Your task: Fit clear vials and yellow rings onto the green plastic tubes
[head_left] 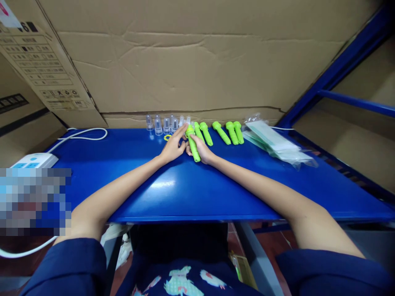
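A lime-green flashlight (194, 149) is held over the blue table, its wide head pointing away from me and its tail toward me. My right hand (204, 152) is closed around its body from the right, thumb on top. My left hand (173, 149) is closed at the head from the left, its fingertips on the rim and some fingers hidden beneath. Just beyond my left hand lie yellow rings (167, 137). Several clear plastic domed caps (158, 125) stand behind them. More green flashlights (206, 134) lie to the right of my hands.
Clear plastic bags with pale green sheets (271, 137) lie at the table's right. A white power strip (33, 161) and its white cable (83, 137) are at the left. Cardboard (185, 74) walls the back. A blue metal frame (336, 61) rises at the right.
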A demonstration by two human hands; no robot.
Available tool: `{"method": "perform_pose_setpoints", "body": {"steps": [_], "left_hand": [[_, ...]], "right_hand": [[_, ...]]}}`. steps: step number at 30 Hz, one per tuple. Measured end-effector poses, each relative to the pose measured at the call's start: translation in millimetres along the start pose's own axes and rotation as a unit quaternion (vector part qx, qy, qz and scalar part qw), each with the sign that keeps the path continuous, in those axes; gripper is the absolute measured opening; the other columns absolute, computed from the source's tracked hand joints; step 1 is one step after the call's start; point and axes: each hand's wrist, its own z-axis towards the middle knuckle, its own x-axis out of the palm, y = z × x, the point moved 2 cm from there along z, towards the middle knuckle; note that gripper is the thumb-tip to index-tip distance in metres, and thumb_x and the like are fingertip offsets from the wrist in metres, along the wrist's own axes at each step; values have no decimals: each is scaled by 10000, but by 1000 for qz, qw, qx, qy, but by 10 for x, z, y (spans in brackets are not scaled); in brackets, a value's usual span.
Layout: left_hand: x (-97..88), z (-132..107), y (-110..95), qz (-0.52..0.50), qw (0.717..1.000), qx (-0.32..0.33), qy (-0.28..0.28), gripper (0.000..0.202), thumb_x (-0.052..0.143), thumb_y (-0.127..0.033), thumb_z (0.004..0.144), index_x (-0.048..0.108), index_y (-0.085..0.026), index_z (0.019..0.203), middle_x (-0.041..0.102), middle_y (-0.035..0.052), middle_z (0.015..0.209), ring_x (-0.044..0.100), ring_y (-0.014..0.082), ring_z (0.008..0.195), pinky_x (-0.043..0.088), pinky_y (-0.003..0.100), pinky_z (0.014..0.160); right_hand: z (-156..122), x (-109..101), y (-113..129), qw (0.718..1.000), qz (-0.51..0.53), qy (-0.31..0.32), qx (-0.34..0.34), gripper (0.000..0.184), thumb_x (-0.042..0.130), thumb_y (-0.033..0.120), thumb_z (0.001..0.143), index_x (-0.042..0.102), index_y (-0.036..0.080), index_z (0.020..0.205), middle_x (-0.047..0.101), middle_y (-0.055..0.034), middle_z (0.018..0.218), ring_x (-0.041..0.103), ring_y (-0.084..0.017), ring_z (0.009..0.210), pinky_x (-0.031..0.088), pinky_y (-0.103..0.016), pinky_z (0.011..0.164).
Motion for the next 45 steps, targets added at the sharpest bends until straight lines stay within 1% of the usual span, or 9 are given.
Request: {"method": "perform_pose_setpoints", "body": {"steps": [3,6,12,17,23,28,31,38,45], "left_hand": [[-15,-5,-38,5,1000,9,-1,740,477,-7,831,463,-295,1512,393,109,1625,689,179,991,602,281,696],[-28,-1,-84,3,1000,22,-15,675,474,-5,825,549,-271,1441,453,116,1586,694,138,879,579,255,656],[-40,8,-154,-32,999,29,-30,572,487,-49,846,539,-178,1400,570,159,1477,701,115,800,554,230,635],[-53,3,-190,-38,999,17,-27,432,483,-71,851,562,-159,1267,553,164,1497,691,83,768,535,209,636],[-54,3,-177,-54,998,-4,-29,393,493,-74,835,540,-145,1219,638,175,1391,698,91,771,526,217,651],[-62,11,-184,-101,994,-21,-28,313,522,-104,837,568,-149,1143,656,159,1350,709,101,783,537,225,659],[-69,13,-197,-120,992,-26,-31,283,545,-115,837,578,-150,1117,675,143,1304,712,104,803,532,214,661],[-69,15,-189,-129,991,-17,-25,313,535,-93,825,607,-151,1124,657,147,1330,707,96,775,527,216,656],[-52,1,-159,-110,993,-16,-26,377,535,-98,815,557,-152,1187,656,159,1338,709,99,764,538,225,644]], "right_hand": [[17,-9,-9,999,23,16,17,523,366,699,946,551,213,883,525,0,474,444,-134,393,329,-262,401],[19,4,15,998,49,26,30,630,335,784,919,595,211,937,530,-15,498,488,-157,420,359,-275,405],[-8,29,95,995,63,33,65,732,310,854,881,645,213,990,594,-46,572,580,-188,511,422,-280,416],[-21,34,125,992,83,30,84,668,309,768,940,665,206,997,584,-40,539,563,-174,478,411,-263,386],[-19,42,119,993,86,15,82,594,368,706,961,670,195,979,582,-30,520,523,-148,434,401,-244,376],[9,-3,70,995,58,-25,72,565,337,639,982,640,176,871,593,-37,491,457,-122,343,350,-229,329],[4,-15,68,997,51,-24,61,543,316,591,989,599,173,790,621,-56,515,432,-108,310,319,-228,309],[-39,-3,128,997,24,-34,57,552,436,706,915,574,188,784,621,-54,531,440,-104,333,322,-233,317],[-29,-8,104,997,33,-41,58,515,451,683,887,603,193,833,579,-32,492,410,-118,325,294,-267,310]]}}
